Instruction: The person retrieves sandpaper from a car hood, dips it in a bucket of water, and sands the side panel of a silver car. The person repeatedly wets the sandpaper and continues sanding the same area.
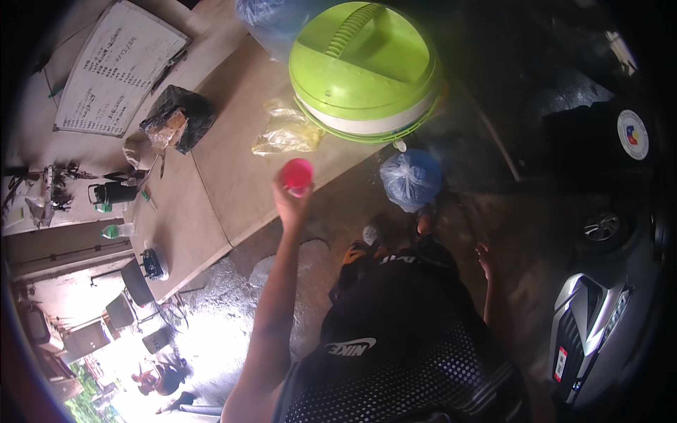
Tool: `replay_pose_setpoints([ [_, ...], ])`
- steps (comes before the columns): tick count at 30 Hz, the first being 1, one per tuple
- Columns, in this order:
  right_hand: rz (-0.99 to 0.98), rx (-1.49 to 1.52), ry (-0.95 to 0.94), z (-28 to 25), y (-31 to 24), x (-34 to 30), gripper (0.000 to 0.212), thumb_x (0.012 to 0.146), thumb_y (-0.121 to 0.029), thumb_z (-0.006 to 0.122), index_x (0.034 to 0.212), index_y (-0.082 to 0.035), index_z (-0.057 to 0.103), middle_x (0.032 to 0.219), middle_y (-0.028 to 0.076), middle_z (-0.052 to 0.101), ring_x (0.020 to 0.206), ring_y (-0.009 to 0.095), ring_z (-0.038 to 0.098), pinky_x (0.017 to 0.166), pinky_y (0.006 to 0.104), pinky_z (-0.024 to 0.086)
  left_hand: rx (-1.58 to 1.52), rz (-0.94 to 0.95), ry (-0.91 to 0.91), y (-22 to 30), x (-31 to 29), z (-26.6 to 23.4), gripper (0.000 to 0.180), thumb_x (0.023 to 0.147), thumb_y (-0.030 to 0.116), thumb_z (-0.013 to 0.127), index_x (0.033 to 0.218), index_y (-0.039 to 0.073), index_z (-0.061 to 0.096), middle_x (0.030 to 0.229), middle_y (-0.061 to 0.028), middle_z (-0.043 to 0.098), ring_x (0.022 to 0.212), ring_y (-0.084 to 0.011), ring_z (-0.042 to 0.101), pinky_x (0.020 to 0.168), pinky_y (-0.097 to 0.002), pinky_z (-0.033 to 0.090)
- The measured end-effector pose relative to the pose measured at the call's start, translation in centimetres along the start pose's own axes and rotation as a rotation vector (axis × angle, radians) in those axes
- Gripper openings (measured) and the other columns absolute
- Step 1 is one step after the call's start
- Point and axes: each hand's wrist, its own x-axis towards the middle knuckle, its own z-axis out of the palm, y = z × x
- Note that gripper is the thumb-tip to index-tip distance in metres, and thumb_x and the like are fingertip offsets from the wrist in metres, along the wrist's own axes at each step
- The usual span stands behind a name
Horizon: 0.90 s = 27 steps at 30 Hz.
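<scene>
My left hand (289,204) is raised and shut on a small round pink cup (297,173), holding it over the edge of a tan table (233,176). A crumpled yellowish plastic bag (285,130) lies on the table just beyond the cup. Behind the bag stands a big round lime-green container with a ribbed handle on its lid (363,67). My right hand (485,259) hangs low at my side with fingers apart and nothing in it. My dark clothing (402,331) fills the lower middle.
A tied blue plastic bag (411,178) sits on the ground below the table edge. A black bag (176,116), a whiteboard (116,67) and small tools (113,192) lie at the left. A silver car (599,324) stands at the right. Another person (159,381) crouches at lower left.
</scene>
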Motion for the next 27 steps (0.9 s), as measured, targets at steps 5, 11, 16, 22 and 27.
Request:
replay_pose_setpoints([
  [5,-0.119,-0.130,0.169,-1.4,3.0,-6.0,0.035,0.099,-0.032,0.060,0.126,-0.012,0.070,0.122,0.011,0.072,0.116,0.027,0.067,0.097,0.0390,0.051,-0.253,-0.102,0.136,-5.0,3.9,1.4,0.082,0.075,0.012,0.088,0.140,0.000,0.040,0.127,-0.0180,0.058,0.111,-0.0275,0.062,0.094,-0.0391,0.054],
  [11,0.096,-0.329,0.256,0.3,6.8,-16.4,0.031,0.095,-0.034,0.065,0.117,-0.014,0.074,0.113,0.014,0.074,0.108,0.034,0.069,0.091,0.0429,0.055,-0.103,-0.123,0.241,-7.3,5.9,1.7,0.088,0.069,0.029,0.095,0.132,-0.002,0.042,0.117,-0.0203,0.063,0.093,-0.0327,0.068,0.081,-0.0431,0.059],
  [16,0.240,-0.164,0.274,2.3,14.0,-19.8,0.032,0.094,-0.035,0.066,0.116,-0.014,0.075,0.114,0.014,0.074,0.108,0.035,0.069,0.091,0.0437,0.054,0.189,-0.197,0.308,-8.5,5.2,3.2,0.096,0.069,0.047,0.092,0.136,-0.004,0.044,0.127,-0.0248,0.056,0.117,-0.0409,0.059,0.100,-0.0509,0.051],
  [22,0.335,0.042,0.270,4.9,17.6,-20.3,0.033,0.092,-0.035,0.068,0.116,-0.014,0.075,0.113,0.016,0.074,0.109,0.034,0.069,0.092,0.0435,0.054,0.541,0.213,0.340,-3.8,-5.1,5.5,0.068,0.088,0.047,0.076,0.134,0.002,0.051,0.124,-0.0207,0.053,0.116,-0.0421,0.053,0.093,-0.0548,0.049],
  [27,0.333,0.247,0.102,4.9,23.7,-18.4,0.038,0.093,-0.038,0.067,0.119,-0.011,0.074,0.115,0.017,0.073,0.108,0.036,0.069,0.093,0.0441,0.053,0.339,0.286,-0.863,-0.9,-19.1,11.9,0.056,0.089,0.035,0.074,0.130,0.002,0.055,0.128,-0.0192,0.055,0.119,-0.0374,0.053,0.099,-0.0473,0.046],
])
